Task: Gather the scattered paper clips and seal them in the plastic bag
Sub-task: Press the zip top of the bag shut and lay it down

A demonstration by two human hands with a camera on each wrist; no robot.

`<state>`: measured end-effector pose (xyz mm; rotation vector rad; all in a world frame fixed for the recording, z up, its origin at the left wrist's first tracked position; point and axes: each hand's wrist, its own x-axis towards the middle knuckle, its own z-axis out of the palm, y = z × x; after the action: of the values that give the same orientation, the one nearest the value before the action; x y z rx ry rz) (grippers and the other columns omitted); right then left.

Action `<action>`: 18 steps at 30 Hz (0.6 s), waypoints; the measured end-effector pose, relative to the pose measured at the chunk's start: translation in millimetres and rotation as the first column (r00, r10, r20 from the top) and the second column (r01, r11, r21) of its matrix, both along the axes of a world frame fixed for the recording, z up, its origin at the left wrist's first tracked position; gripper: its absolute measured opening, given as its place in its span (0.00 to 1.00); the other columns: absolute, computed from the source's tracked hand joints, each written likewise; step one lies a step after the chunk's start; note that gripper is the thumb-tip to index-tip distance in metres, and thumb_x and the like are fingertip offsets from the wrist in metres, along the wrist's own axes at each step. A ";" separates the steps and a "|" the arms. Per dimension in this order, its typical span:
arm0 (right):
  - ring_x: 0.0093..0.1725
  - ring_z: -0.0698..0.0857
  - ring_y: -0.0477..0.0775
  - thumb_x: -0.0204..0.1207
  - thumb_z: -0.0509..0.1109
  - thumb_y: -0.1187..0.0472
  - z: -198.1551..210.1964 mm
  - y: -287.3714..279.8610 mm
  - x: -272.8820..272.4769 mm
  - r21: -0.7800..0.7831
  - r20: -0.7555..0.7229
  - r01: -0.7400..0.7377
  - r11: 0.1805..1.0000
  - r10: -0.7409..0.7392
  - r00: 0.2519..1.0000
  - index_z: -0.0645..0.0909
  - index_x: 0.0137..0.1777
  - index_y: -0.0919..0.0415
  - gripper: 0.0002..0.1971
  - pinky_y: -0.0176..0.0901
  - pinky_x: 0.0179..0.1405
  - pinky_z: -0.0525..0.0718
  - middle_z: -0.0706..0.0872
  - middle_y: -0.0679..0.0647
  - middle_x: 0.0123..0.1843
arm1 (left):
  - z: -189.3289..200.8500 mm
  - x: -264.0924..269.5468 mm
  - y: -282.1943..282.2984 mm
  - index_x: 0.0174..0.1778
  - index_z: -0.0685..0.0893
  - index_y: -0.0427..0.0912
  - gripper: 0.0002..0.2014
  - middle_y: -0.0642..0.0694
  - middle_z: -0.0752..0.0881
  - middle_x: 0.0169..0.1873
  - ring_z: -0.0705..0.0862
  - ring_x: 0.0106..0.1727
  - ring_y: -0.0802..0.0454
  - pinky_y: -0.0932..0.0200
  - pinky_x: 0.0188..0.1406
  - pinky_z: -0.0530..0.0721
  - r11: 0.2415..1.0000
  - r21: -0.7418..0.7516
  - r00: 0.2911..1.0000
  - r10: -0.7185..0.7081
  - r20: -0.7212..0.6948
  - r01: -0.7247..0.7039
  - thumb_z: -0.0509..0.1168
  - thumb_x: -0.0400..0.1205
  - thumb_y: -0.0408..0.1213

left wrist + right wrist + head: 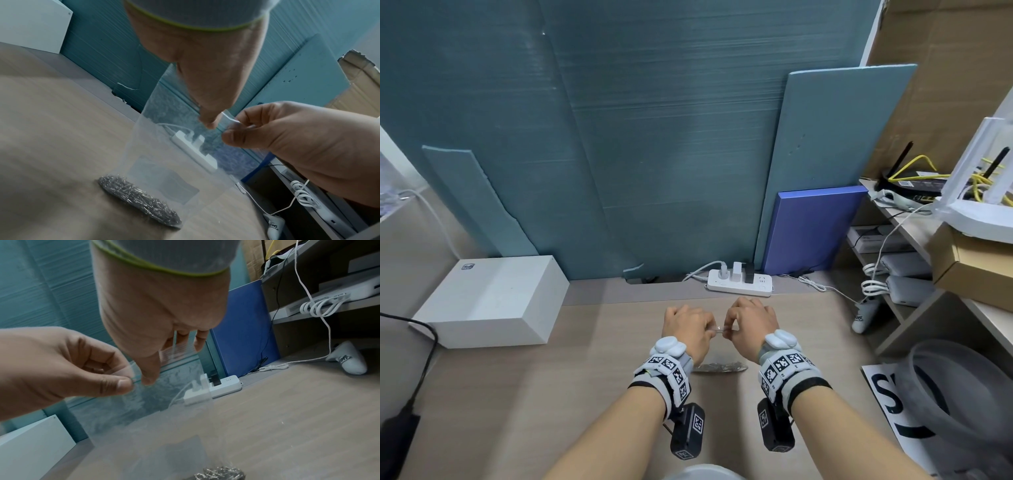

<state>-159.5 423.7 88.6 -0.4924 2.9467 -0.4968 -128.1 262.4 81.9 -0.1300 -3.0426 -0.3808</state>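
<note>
A clear plastic bag (pixel 164 154) hangs upright over the wooden table (pixel 585 377), its bottom resting on it. A heap of silver paper clips (pixel 139 199) fills the bag's bottom; the clips (pixel 719 368) also show between my wrists and low in the right wrist view (pixel 220 474). My left hand (pixel 709 329) pinches the bag's top strip (pixel 718 330) between thumb and fingers. My right hand (pixel 730 330) pinches the same strip just to the right. The two pinches almost touch. No loose clips show on the table.
A white box (pixel 493 301) stands at the left. A white power strip (pixel 739 281) with plugs lies against the teal back panel. A blue folder (pixel 815 229) leans at the back right beside shelves (pixel 914 240) with cables. A grey ring (pixel 962 387) sits at the near right.
</note>
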 end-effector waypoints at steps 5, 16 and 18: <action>0.64 0.75 0.49 0.75 0.79 0.48 -0.5 -3.7 2.9 0.002 -0.003 -0.002 1.000 0.002 1.000 0.87 0.41 0.43 0.04 0.47 0.54 0.64 0.81 0.38 0.58 | 1.1 2.1 -0.3 0.46 0.85 0.54 0.04 0.60 0.87 0.47 0.78 0.55 0.54 0.54 0.57 0.65 1.000 -0.021 1.000 -0.006 0.005 0.006 0.67 0.84 0.47; 0.62 0.75 0.49 0.75 0.79 0.50 2.5 -7.0 3.9 0.015 -0.012 -0.028 0.999 0.028 1.000 0.86 0.41 0.43 0.05 0.46 0.53 0.61 0.80 0.38 0.56 | 2.1 4.8 -2.6 0.45 0.86 0.54 0.05 0.61 0.88 0.47 0.78 0.55 0.55 0.53 0.58 0.66 1.000 -0.022 1.000 0.000 0.004 0.000 0.69 0.83 0.50; 0.62 0.75 0.49 0.75 0.79 0.51 1.3 -6.3 3.6 0.022 -0.014 -0.023 0.999 0.023 1.000 0.83 0.38 0.42 0.07 0.46 0.53 0.61 0.80 0.38 0.54 | 2.2 4.6 -4.5 0.45 0.86 0.55 0.05 0.62 0.88 0.47 0.77 0.54 0.56 0.53 0.58 0.66 1.000 -0.004 1.000 0.012 0.008 -0.012 0.69 0.83 0.50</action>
<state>-155.9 417.4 89.9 -0.5290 2.9528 -0.4602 -123.5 257.8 84.1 -0.1109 -3.0507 -0.3761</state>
